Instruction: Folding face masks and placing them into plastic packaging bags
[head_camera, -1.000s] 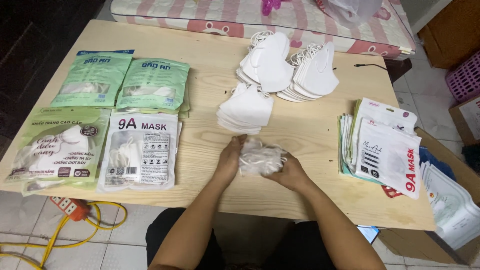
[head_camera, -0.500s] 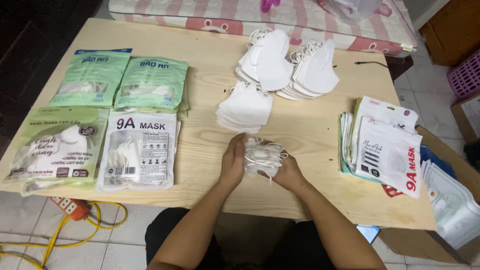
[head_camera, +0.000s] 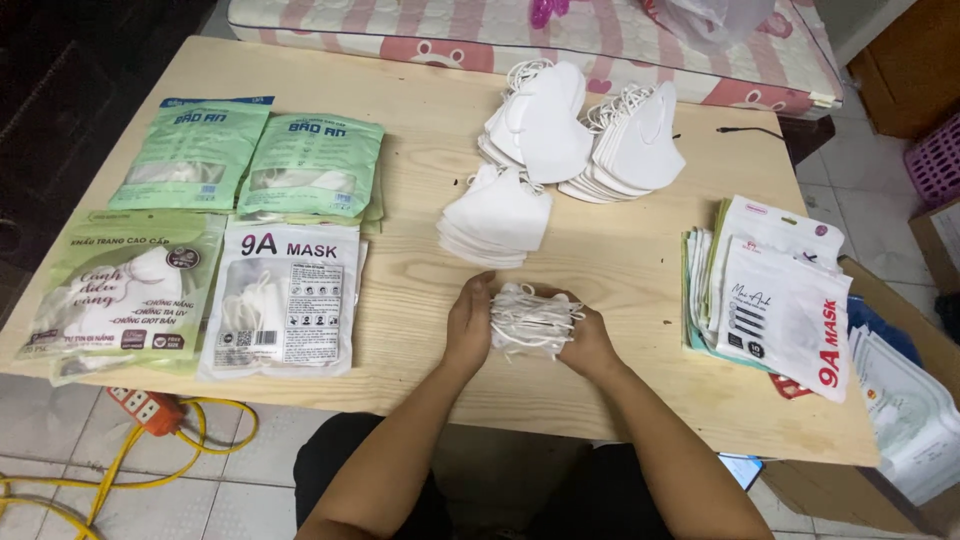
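Note:
A small stack of white face masks (head_camera: 530, 320) stands on edge, ear loops up, near the front of the wooden table (head_camera: 420, 190). My left hand (head_camera: 468, 325) presses its left side and my right hand (head_camera: 590, 345) presses its right side, squeezing the stack between them. Just beyond lies a flat pile of white masks (head_camera: 497, 215), and two more fanned piles (head_camera: 545, 120) (head_camera: 630, 145) sit further back.
Packaged masks lie at the left: two green packs (head_camera: 195, 155) (head_camera: 315, 165), a pale green pack (head_camera: 125, 290) and a white pack (head_camera: 285, 300). A stack of empty white pouches (head_camera: 775, 290) sits at the right. A yellow cable and power strip (head_camera: 150, 410) lie on the floor.
The loose bunch of masks between my hands has been turned upright and squared into a tighter stack. My hands stayed in about the same place.

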